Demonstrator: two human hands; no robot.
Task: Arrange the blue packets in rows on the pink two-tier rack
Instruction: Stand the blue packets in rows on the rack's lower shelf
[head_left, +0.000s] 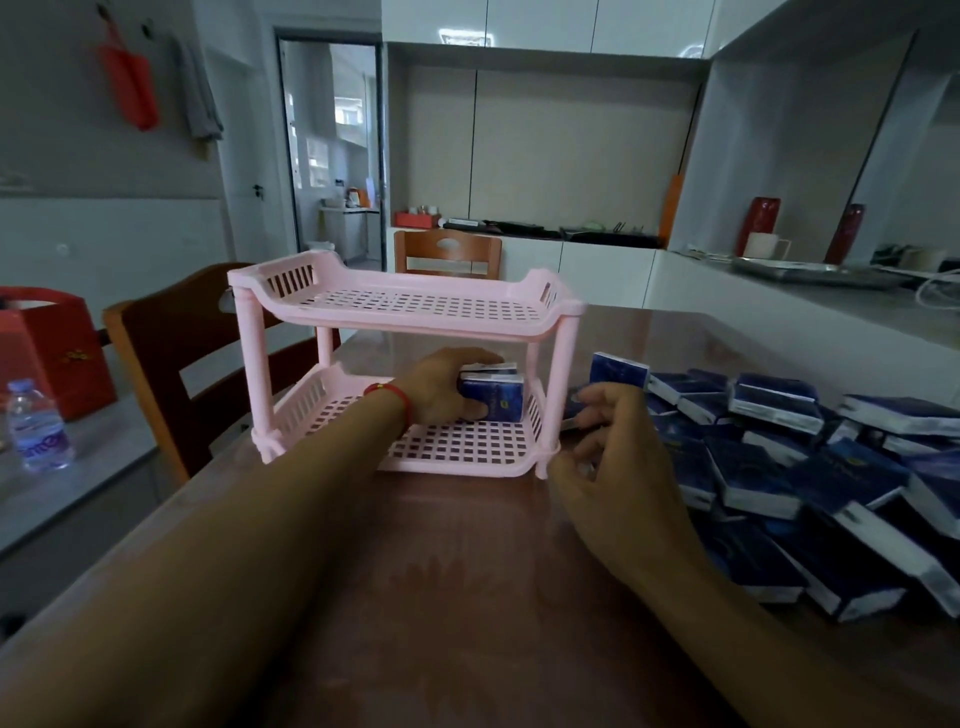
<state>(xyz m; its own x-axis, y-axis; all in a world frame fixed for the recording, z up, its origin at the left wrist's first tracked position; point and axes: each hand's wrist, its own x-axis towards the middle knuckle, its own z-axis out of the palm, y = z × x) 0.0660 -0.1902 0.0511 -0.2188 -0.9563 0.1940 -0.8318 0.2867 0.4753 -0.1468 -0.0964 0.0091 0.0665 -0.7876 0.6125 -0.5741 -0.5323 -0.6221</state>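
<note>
The pink two-tier rack (400, 304) stands on the brown table, its top tier bare. My left hand (439, 387), a red string on its wrist, reaches into the lower tier and grips a blue packet (498, 400) at the tier's far right; another packet (488, 368) shows just behind it. My right hand (608, 447) is just right of the rack, fingers curled round a blue packet (576, 402) that is mostly hidden. A heap of several blue packets (779, 467) lies on the table to the right.
Wooden chairs (156, 364) stand left of and behind the table. A water bottle (39, 426) and a red box (52, 348) sit on a grey surface at far left. A white counter (779, 306) with dishes runs along the right.
</note>
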